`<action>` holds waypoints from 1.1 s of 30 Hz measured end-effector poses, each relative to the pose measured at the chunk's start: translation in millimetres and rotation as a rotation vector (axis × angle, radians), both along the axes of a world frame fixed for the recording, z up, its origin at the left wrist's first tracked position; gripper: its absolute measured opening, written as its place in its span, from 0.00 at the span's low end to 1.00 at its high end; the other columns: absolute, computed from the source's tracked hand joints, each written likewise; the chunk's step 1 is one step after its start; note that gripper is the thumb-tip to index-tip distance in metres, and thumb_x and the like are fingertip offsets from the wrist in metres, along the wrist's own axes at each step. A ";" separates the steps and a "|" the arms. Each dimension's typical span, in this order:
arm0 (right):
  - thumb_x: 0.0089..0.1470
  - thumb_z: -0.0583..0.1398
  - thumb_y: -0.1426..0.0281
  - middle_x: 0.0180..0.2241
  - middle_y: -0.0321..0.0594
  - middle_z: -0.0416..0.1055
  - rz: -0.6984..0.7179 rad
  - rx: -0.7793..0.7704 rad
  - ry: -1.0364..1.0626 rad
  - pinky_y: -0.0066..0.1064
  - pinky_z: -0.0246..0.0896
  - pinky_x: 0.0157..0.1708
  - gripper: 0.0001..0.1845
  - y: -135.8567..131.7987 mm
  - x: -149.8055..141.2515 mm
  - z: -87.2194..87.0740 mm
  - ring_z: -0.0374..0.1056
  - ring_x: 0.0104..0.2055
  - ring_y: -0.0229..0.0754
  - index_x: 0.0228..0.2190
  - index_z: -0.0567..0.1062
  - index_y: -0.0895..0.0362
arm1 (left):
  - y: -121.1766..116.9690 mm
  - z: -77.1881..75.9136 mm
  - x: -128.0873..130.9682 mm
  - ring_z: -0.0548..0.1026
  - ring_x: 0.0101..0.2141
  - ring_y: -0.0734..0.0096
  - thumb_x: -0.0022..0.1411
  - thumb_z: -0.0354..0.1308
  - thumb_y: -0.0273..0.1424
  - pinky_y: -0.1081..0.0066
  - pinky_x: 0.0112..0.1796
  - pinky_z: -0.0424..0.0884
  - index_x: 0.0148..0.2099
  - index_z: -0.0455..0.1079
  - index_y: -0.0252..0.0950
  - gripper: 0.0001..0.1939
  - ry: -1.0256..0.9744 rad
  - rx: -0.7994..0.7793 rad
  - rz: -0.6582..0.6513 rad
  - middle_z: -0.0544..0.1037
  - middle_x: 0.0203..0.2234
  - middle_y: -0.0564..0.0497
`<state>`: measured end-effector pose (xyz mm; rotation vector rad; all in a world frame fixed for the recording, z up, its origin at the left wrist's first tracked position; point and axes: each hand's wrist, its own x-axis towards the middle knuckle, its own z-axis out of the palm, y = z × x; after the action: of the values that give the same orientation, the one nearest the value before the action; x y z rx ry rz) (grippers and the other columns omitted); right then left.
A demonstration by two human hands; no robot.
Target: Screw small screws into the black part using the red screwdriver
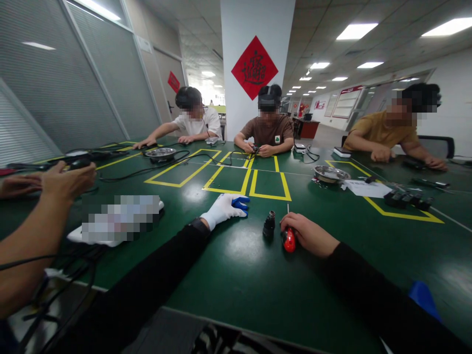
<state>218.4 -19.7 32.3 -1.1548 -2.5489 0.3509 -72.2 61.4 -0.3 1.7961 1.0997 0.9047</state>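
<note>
My left hand (225, 208) wears a white glove with blue fingertips and lies on the green table (236, 275), fingers curled loosely, holding nothing I can see. My right hand (309, 233) is bare and wrapped round a red-handled screwdriver (288, 239) whose thin shaft points away from me. A small black cylindrical part (269, 224) stands upright on the table between my hands, just left of the screwdriver handle. Both my arms are in black sleeves.
Yellow tape rectangles (248, 181) mark the table middle. Metal bowls sit at the left (161, 154) and right (331, 173), with a paper sheet (367, 188) and black parts (407, 199). Three people sit across; another person's arm (40, 221) reaches in at left, with cables (162, 164).
</note>
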 end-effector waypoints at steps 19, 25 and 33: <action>0.54 0.59 0.65 0.39 0.40 0.72 -0.460 0.352 1.025 0.29 0.64 0.25 0.16 -7.7 -2.6 15.2 0.66 0.25 0.35 0.44 0.66 0.55 | -74.4 21.8 72.4 0.53 0.62 0.55 0.54 0.61 0.42 0.54 0.61 0.50 0.62 0.56 0.39 0.36 -0.041 0.428 0.086 0.56 0.63 0.43; 0.57 0.55 0.57 0.26 0.31 0.72 -0.388 0.076 1.397 0.24 0.58 0.14 0.14 -13.1 -10.9 23.1 0.62 0.14 0.32 0.40 0.60 0.52 | -76.7 12.4 73.5 0.61 0.58 0.56 0.51 0.64 0.36 0.57 0.60 0.55 0.63 0.55 0.40 0.39 0.048 0.348 -0.088 0.62 0.59 0.44; 0.58 0.56 0.66 0.27 0.31 0.70 -0.178 -0.072 1.361 0.29 0.64 0.22 0.08 -26.6 -22.5 23.3 0.67 0.21 0.35 0.39 0.62 0.52 | -71.5 12.4 72.4 0.71 0.50 0.59 0.53 0.62 0.33 0.59 0.53 0.66 0.56 0.66 0.41 0.27 0.080 0.231 -0.146 0.72 0.51 0.47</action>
<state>195.9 -46.2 55.7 -0.7044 -1.2382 0.8196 0.3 -10.1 12.1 2.0888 0.9284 0.9082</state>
